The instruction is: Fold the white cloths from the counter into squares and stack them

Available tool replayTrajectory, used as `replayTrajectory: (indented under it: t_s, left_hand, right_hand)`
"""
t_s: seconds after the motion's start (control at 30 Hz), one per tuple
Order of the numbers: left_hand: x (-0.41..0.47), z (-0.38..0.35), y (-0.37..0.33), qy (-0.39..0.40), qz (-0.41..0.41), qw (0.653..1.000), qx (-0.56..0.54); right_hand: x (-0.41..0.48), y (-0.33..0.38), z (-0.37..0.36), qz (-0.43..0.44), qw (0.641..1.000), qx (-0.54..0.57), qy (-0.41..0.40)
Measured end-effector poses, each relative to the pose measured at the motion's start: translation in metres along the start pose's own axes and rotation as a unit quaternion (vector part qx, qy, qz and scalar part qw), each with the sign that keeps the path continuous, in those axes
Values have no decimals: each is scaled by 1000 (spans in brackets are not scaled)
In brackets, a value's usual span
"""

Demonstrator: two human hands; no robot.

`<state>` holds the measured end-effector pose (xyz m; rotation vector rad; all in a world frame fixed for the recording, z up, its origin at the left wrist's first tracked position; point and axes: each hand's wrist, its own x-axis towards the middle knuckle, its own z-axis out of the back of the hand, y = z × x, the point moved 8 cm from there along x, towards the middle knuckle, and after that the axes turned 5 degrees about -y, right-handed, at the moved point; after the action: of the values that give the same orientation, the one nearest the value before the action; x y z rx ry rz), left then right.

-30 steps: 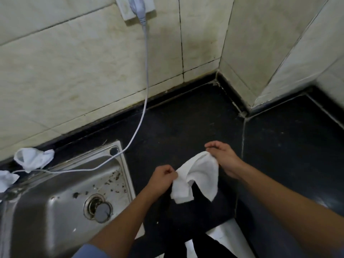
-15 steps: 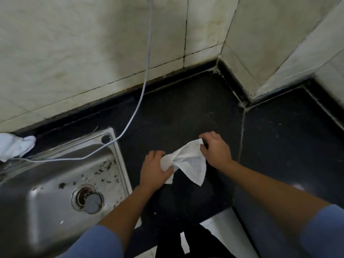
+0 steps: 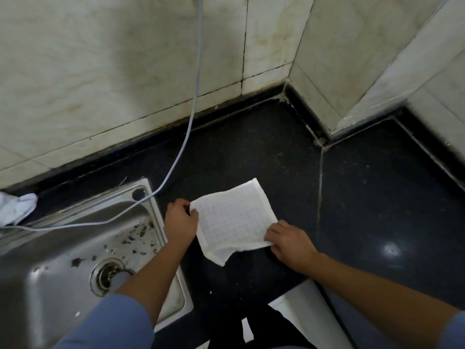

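Blue sleeves (image 3: 113, 321) (L & R, to mid-forearm), dk trousers (image 3: 226, 332).

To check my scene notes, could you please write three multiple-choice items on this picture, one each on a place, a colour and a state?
1. The cloth lies: A on a shelf; B on the counter right of the sink; C in the sink.
2. The sleeves are: A red; B white; C blue.
3. The cloth is: A spread nearly flat; B balled up; C rolled up.
Answers: 1 B, it rests on the dark counter beside the sink; 2 C, blue fabric shows on both arms; 3 A, its whole grid weave shows.
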<state>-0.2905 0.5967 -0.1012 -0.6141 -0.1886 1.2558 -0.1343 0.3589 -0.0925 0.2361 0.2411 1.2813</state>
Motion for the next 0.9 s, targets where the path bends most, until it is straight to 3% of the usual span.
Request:
replayTrajectory:
  t_s: [0.07,0.13,0.23,0.3,0.5,0.63,0.77,0.9]
  left_hand:
    - [-16,0,-26,21,-96,995,17]
    - [-52,-16,-49,108,-200,973,35]
    - [-118,-51,-51,260,-305,908,126]
    - [-143,-68,-41,256,-348,879,202]
    - [-144,-73,-34,136,-359,898,214]
    - [-152,-61,-20,149,-378,887,219]
    - [-165,-65,-14,218,-308,887,268]
    - [-153,-61,-27,184,-265,903,284]
  right_hand:
    - [-9,-2,3,-6,1000,22,-6]
    - [-15,-4,2,-28,999,39,-13]
    - [-21,-8,4,-72,995,71,-24]
    - [-25,-9,8,-94,991,87,-39]
    - [-41,-9,-6,-65,996,66,-7]
    - [-54,-9,-7,-50,997,64,4]
    - [-51,5,16,-46,991,118,-40]
    - [-44,15,32,-30,989,133,-63]
